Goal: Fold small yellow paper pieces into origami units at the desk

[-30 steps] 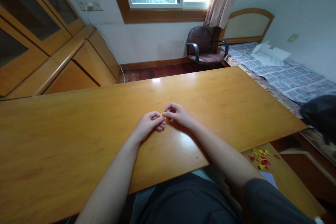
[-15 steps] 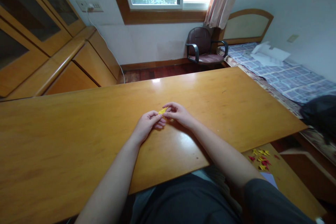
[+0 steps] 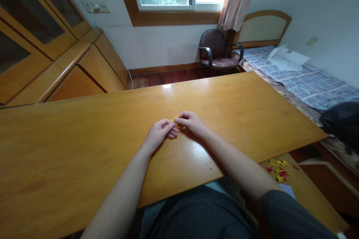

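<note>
A small piece of folded yellow paper [image 3: 174, 119] is held between both hands over the middle of the wooden table [image 3: 84, 149]. My left hand [image 3: 161, 131] pinches its near left side with thumb and forefinger, the other fingers curled beneath. From the right, my right hand [image 3: 190, 122] pinches the paper too, its thumb and forefinger covering most of it. Only a narrow yellow strip shows between the fingertips, so the shape of the folds cannot be made out.
Several small yellow and red folded paper pieces [image 3: 280, 170] lie on a lower wooden surface [image 3: 305, 198] at my right, beside a pale purple sheet [image 3: 287, 189]. Past the table stand a brown armchair [image 3: 214, 48], a bed [image 3: 316, 86] and a wooden cabinet [image 3: 81, 71].
My right hand's fingers have closed down over the yellow paper, which now shows less. My left hand has shifted very slightly to the right.
</note>
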Available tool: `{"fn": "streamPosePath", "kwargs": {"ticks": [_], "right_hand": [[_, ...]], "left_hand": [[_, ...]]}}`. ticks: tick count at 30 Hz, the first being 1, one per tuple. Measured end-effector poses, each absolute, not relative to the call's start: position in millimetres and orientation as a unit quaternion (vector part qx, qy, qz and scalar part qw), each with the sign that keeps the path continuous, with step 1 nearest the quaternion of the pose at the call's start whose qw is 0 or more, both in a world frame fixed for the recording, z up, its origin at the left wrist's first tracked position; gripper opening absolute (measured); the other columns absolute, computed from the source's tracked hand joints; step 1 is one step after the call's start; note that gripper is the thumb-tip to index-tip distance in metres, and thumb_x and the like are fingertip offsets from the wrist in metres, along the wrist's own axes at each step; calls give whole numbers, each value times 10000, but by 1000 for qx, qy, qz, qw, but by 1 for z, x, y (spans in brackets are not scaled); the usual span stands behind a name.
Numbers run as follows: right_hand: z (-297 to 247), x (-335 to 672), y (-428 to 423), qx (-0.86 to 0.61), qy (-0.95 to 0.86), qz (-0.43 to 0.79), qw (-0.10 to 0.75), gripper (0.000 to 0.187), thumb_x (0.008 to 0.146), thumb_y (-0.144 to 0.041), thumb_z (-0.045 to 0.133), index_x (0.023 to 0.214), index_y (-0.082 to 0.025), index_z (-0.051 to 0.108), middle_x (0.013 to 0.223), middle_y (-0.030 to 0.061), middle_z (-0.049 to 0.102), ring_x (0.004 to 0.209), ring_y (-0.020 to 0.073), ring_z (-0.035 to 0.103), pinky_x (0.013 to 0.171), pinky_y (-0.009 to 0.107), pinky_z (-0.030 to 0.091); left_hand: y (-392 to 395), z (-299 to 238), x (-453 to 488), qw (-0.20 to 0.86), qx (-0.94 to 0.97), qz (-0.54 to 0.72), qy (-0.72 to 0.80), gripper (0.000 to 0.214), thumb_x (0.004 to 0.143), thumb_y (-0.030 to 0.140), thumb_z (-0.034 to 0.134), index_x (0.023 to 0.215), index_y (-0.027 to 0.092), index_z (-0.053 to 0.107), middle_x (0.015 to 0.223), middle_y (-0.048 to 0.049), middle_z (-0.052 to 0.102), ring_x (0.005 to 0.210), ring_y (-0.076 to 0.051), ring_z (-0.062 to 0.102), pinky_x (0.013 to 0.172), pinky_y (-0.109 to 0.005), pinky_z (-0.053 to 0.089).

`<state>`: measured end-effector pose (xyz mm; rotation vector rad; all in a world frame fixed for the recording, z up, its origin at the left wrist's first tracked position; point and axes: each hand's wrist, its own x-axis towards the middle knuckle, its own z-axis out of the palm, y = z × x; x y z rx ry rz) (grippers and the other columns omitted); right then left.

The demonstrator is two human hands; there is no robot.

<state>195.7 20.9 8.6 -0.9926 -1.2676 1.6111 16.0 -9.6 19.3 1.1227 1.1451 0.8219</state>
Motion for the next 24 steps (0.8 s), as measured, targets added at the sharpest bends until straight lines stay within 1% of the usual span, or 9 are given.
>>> {"fn": "streamPosePath", "kwargs": {"ticks": [5, 10, 14, 17, 24], "right_hand": [[9, 195, 21, -403, -519, 617, 434, 327, 754, -461, 732, 730, -140, 671, 645, -9, 628, 609, 109, 533, 621, 252, 410], [12, 197, 20, -402, -557, 588, 428, 342, 799, -485, 668, 719, -153, 666, 648, -7, 617, 623, 121, 528, 640, 261, 417], [14, 197, 19, -397, -590, 565, 419, 314, 804, -469, 663, 743, -161, 665, 648, -20, 590, 616, 118, 514, 629, 258, 408], [15, 196, 18, -394, -594, 562, 419, 311, 804, -476, 657, 764, -168, 660, 653, -25, 583, 612, 116, 510, 621, 256, 409], [16, 196, 19, -406, -595, 543, 431, 293, 799, -462, 657, 749, -173, 655, 653, -20, 596, 651, 130, 543, 662, 265, 438]], "left_hand": [[-10, 19, 17, 625, 483, 362, 495, 411, 757, 544, 745, 784, 153, 623, 750, -80, 752, 660, -187, 709, 648, -304, 565], [-11, 22, 17, 616, 493, 365, 495, 409, 758, 547, 741, 784, 154, 631, 750, -75, 749, 661, -189, 705, 644, -302, 560], [-12, 23, 18, 607, 506, 370, 489, 402, 763, 550, 742, 810, 160, 658, 774, -67, 747, 681, -180, 696, 643, -287, 549], [-12, 23, 18, 602, 503, 382, 489, 394, 753, 543, 754, 789, 161, 663, 755, -55, 738, 662, -170, 681, 649, -288, 548], [-10, 21, 19, 594, 512, 384, 488, 417, 747, 567, 749, 803, 160, 677, 756, -61, 743, 664, -177, 682, 664, -294, 549]]}}
